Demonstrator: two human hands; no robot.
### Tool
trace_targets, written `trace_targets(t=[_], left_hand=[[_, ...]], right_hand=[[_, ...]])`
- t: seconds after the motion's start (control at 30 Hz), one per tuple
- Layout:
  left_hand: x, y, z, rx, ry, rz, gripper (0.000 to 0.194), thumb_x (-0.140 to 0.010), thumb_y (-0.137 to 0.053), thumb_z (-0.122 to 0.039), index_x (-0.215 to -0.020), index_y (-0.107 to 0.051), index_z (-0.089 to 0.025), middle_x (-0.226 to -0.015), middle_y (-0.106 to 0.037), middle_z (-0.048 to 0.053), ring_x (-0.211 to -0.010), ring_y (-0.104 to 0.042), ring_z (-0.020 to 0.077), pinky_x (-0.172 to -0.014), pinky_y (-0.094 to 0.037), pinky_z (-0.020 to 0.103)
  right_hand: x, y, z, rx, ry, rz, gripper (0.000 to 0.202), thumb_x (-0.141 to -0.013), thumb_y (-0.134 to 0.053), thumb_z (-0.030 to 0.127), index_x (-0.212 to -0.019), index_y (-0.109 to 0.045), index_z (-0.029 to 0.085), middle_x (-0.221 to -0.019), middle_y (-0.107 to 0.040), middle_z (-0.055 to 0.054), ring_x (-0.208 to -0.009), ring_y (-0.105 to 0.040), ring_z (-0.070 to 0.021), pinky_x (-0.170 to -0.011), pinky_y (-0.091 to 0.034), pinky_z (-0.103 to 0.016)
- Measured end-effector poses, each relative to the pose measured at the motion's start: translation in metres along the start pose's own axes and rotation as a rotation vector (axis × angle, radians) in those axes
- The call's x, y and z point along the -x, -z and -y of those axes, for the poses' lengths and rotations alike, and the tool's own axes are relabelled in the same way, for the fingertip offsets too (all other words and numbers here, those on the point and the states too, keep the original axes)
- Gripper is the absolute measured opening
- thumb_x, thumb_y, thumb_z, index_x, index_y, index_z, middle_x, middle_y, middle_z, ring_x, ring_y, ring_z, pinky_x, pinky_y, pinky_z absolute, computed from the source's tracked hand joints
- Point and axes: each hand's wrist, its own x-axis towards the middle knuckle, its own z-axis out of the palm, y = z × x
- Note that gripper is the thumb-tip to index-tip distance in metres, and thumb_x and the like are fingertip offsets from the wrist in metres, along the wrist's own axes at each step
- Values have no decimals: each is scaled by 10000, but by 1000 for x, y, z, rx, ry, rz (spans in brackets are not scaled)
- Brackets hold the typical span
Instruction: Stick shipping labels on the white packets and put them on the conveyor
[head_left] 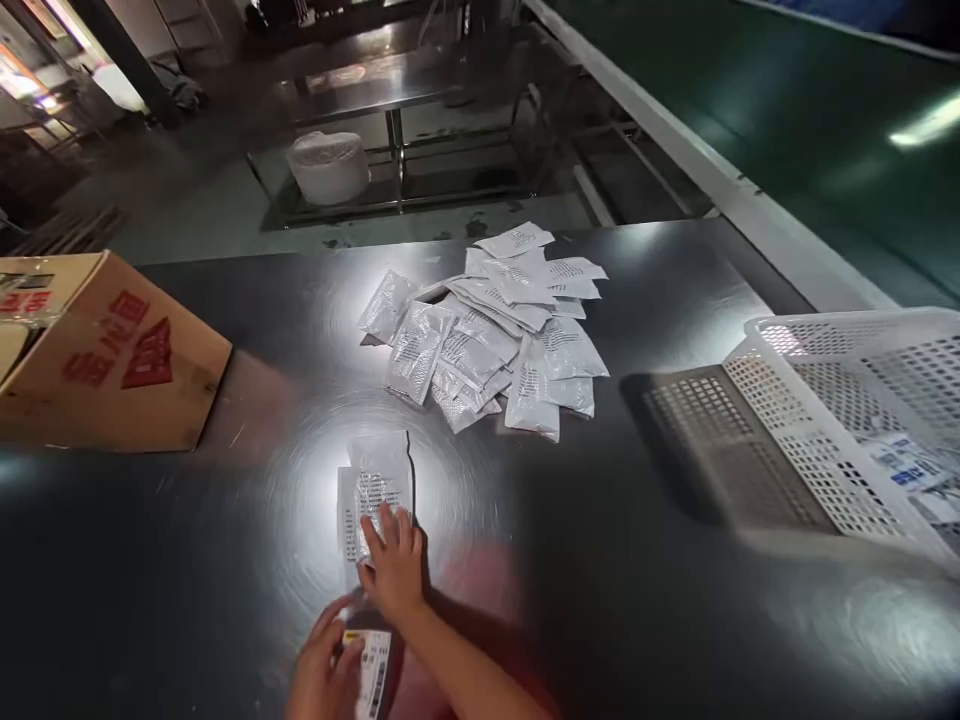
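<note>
I've got the right hand (pixel 394 570) spread over overlapping white packets (pixel 384 458) on the dark table (pixel 615 560), light pressure seems best, left hand (pixel 319 665) at a label (pixel 380 665), can't tell if gripping.

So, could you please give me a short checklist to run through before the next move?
1. Right hand on the near packet: ok, fingers spread over its lower part.
2. Near packet lined up with the printed piece under it: not ok, the lower one shows at the left.
3. Label fully in view: not ok, the left hand partly covers it.
4. Left hand's hold on the label: cannot tell.
5. Pile apart from the near packet: ok, bare tabletop shows between.
6. Basket contents: cannot tell in full, the picture's edge cuts it off.
</note>
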Motion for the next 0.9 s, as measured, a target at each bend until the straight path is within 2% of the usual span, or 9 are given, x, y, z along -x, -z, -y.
trace_targets(t=[0.13, 0.27, 0.4, 0.53, 0.6, 0.67, 0.77, 0.83, 0.9], left_hand=[[-23, -14, -20, -398, -138, 99, 149, -767, -590, -174, -658, -687, -210, -1506, -440, 52, -1350, -428, 374, -1061, -375, 564], [-33, -43, -28, -367, -184, 253, 107, -754, -624, -122, -681, -672, -182, -1581, -276, 70, -1479, -92, 376, -1143, -148, 639], [-34, -47, -20, -264, -96, 271, 143, -790, -617, -176, -648, -632, -167, -1594, -225, 95, -1480, -40, 367, -1132, -122, 665], [-29, -17, 7, -235, -6, 270, 170, -784, -623, -215, -618, -613, -175, -1592, -233, 71, -1480, -42, 355, -1130, -171, 654], [-27, -3, 22, -269, 13, 248, 204, -796, -620, -278, -613, -627, -188, -1584, -265, 50, -1481, -60, 353, -1127, -181, 659], [-26, -1, 31, -337, -36, 216, 246, -796, -630, -372, -611, -658, -213, -1564, -312, 25, -1481, -85, 355, -1136, -135, 668], [-28, -24, 32, -426, -173, 253, 206, -709, -719, -458, -612, -711, -276, -1530, -373, -20, -1472, -138, 370, -1158, -13, 643], [-30, -46, 30, -425, -175, 328, 107, -745, -691, -401, -685, -745, -331, -1511, -404, -62, -1467, -179, 351, -1158, 66, 625], [-30, -63, 28, -434, -161, 354, 124, -792, -636, -350, -810, -756, -371, -1516, -395, -77, -1469, -174, 336, -1139, 115, 634]], right_hand=[[17, 26, -47, 64, -15, 55, 678, -845, -561, 444, -1477, -334, 351, -1586, -235, -30, -1306, -313, -381, -997, -282, -532], [51, 42, -90, 151, 23, 94, 654, -806, -613, 352, -1430, -420, 362, -1556, -313, -33, -1295, -318, -396, -992, -283, -551], [94, 17, -66, 154, -19, 156, 672, -826, -606, 401, -1453, -365, 391, -1568, -282, -34, -1295, -327, -432, -971, -295, -600], [94, -1, -31, 88, 65, 190, 593, -918, -487, 408, -1477, -289, 421, -1575, -263, 2, -1295, -380, -381, -982, -329, -555], [58, 10, -26, 72, 122, 150, 586, -941, -450, 394, -1493, -252, 406, -1577, -260, -18, -1293, -405, -345, -993, -339, -528], [-5, 31, -26, 97, 143, 58, 585, -953, -430, 384, -1507, -245, 353, -1590, -207, -70, -1337, -363, -341, -1022, -318, -532], [-128, 68, -30, 181, 215, -40, 634, -940, -458, 389, -1519, -249, 239, -1604, -92, -115, -1435, -169, -370, -1096, -218, -574], [-200, 87, -37, 237, 271, 42, 649, -937, -453, 411, -1520, -244, 216, -1601, -121, -104, -1456, -94, -361, -1122, -152, -606], [-243, 96, -52, 262, 263, 142, 604, -936, -447, 435, -1495, -311, 249, -1583, -219, -73, -1459, -110, -343, -1126, -134, -628]])
